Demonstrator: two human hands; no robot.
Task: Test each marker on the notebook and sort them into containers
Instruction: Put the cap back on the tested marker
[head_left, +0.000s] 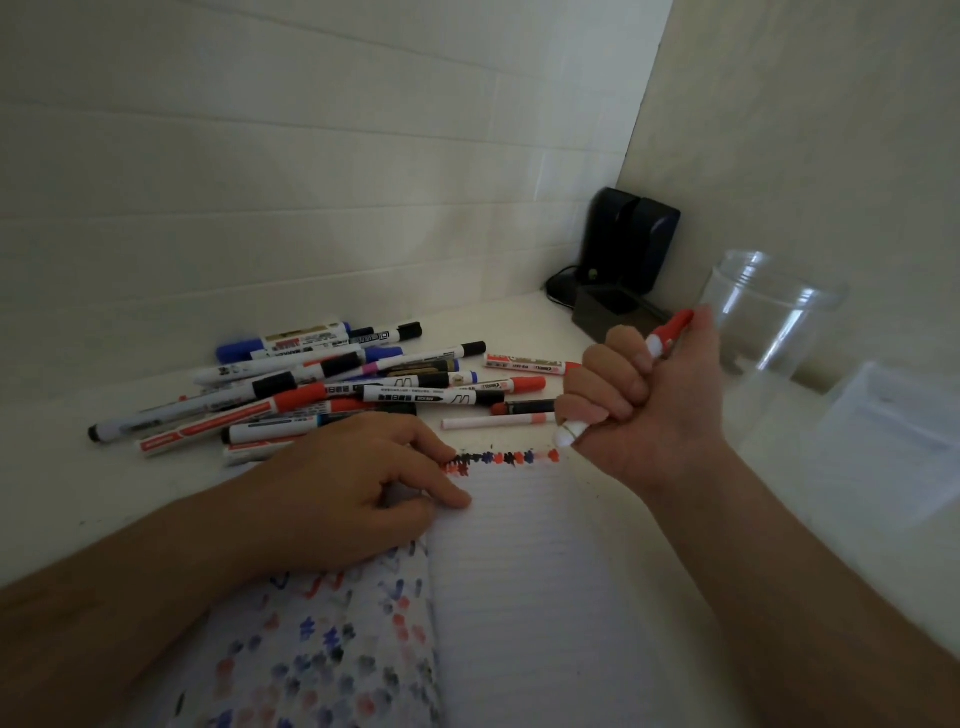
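Two hands work over the notebook (519, 571), which lies open on the white table (62, 467) with its top edge just short of the marker pile (311, 384). Her right hand (639, 400) is fisted round a red-and-white marker (667, 335), its white end pointing down just above the row of red, black and blue test marks (498, 458) along the page's top edge. Left hand (358, 478) lies flat with loosely bent fingers, pressing the left page near the fold and gripping nothing. Right of the notebook stand a clear cup (769, 312) and a clear box (893, 415), close to the side wall. A dark device (623, 249) fills the corner. Most of the lined right page is bare.
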